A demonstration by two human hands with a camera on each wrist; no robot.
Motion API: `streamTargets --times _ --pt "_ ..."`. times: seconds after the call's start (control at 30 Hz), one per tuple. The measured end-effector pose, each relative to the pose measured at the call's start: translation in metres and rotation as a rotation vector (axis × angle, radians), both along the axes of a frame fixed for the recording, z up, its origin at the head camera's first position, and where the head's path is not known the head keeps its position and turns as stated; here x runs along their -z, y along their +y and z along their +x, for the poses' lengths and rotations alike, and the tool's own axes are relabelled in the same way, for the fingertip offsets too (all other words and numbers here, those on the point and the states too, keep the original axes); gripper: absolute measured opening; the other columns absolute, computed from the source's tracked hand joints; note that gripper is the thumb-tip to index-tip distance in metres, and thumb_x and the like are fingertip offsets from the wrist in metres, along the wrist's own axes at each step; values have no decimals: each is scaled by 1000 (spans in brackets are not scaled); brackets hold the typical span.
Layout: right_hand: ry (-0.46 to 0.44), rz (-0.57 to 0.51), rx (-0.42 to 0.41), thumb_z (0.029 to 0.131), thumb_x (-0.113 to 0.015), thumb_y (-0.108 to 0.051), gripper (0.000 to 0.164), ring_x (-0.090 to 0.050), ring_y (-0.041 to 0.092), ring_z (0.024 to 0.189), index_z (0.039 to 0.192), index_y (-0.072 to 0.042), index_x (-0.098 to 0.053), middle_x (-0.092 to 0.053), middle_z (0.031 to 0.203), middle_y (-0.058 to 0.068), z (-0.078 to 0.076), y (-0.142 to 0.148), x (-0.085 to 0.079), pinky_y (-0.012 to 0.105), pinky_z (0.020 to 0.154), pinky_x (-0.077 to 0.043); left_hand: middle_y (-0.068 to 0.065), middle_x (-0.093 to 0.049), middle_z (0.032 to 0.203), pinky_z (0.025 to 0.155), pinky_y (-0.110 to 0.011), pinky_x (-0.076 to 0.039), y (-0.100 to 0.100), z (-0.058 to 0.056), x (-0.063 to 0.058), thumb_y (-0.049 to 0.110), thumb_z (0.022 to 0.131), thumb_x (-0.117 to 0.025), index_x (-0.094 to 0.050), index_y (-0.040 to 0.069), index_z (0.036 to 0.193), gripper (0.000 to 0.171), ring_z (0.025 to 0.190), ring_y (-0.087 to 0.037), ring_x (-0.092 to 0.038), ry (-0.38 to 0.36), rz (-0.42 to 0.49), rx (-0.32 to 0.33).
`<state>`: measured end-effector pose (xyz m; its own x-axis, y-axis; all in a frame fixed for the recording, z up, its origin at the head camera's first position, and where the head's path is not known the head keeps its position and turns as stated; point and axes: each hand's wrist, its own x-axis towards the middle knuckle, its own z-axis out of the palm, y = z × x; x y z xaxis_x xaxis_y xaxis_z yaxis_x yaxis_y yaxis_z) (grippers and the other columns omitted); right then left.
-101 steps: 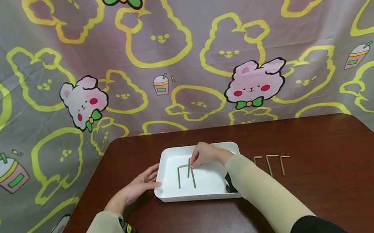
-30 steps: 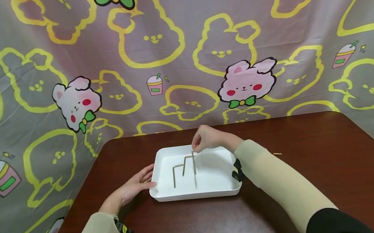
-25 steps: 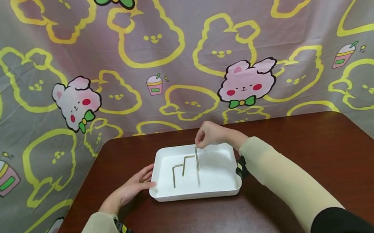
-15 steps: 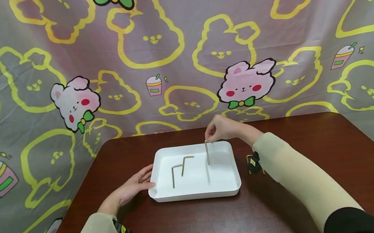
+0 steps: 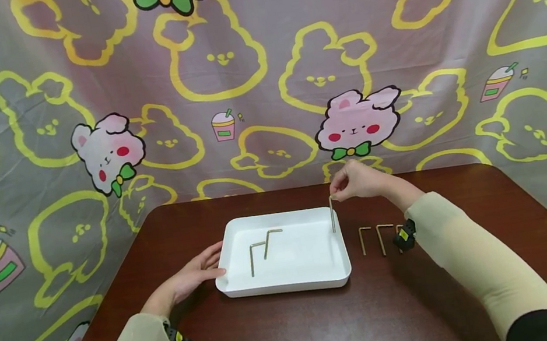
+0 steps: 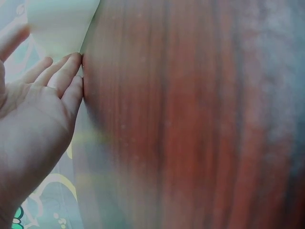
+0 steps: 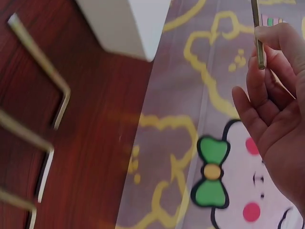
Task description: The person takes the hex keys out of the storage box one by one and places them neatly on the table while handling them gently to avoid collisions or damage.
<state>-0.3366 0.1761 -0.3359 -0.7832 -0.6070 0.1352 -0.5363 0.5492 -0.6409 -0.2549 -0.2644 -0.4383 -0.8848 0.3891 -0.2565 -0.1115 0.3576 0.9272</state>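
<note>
My right hand [image 5: 357, 180] pinches a brass-coloured hex key [image 5: 332, 217] between thumb and fingertips. It hangs with its long arm down, overlapping the right rim of the white tray [image 5: 296, 286] in the head view. In the right wrist view, the end of this hex key [image 7: 260, 55] sticks out past the thumb. My left hand [image 5: 194, 276] rests at the tray's left side, thumb and fingers extended against the edge. Inside the tray lie two L-shaped hex keys, one at the left [image 5: 252, 261] and another [image 5: 266, 245] just behind it.
Three more hex keys lie in a row on the dark wooden table [image 5: 288, 339], right of the tray: a near one [image 5: 362, 241], a middle one [image 5: 381, 241] and one [image 5: 397, 230] partly behind the right wrist camera [image 5: 404, 235]. A patterned cloth [image 5: 258, 66] hangs behind the table.
My right hand has lifted one hex key from inside the tray and carried it right to the tray's right rim. The keys on the table show again. My left hand stays at the tray.
</note>
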Motion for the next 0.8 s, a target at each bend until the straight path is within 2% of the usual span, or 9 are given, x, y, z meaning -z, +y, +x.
streamTargets --times 0.2,0.4,0.63,0.8 --pt "32 -6 17 79 -76 -4 6 -54 12 62 74 -4 -73 -66 70 -2 1 27 1 24 56 -46 -23 -20 157 112 -55 -17 -1 1 -1 13 93 -65 -15 3 155 80 144 -36 -17 1 16 2" --pt "29 29 29 80 -76 -4 6 -53 11 59 75 -2 -72 -65 69 -2 4 51 6 24 54 -45 -23 -19 157 112 -55 -17 0 1 -1 15 93 -65 -14 3 155 80 144 -37 -17 -3 6 -4" --pt "62 44 53 80 -76 -5 8 -55 11 61 75 -8 -73 -65 70 -3 13 73 6 25 57 -48 -23 -19 157 112 -55 -17 0 2 -1 15 93 -65 -14 4 155 80 144 -37 -17 -3 2 -8" --pt "41 46 81 81 -76 -3 9 -53 10 62 75 -8 -72 -64 70 -3 19 87 7 25 56 -47 -23 -19 157 112 -55 -17 0 1 -1 14 93 -65 -15 4 155 80 144 -37 -17 -3 3 -11"
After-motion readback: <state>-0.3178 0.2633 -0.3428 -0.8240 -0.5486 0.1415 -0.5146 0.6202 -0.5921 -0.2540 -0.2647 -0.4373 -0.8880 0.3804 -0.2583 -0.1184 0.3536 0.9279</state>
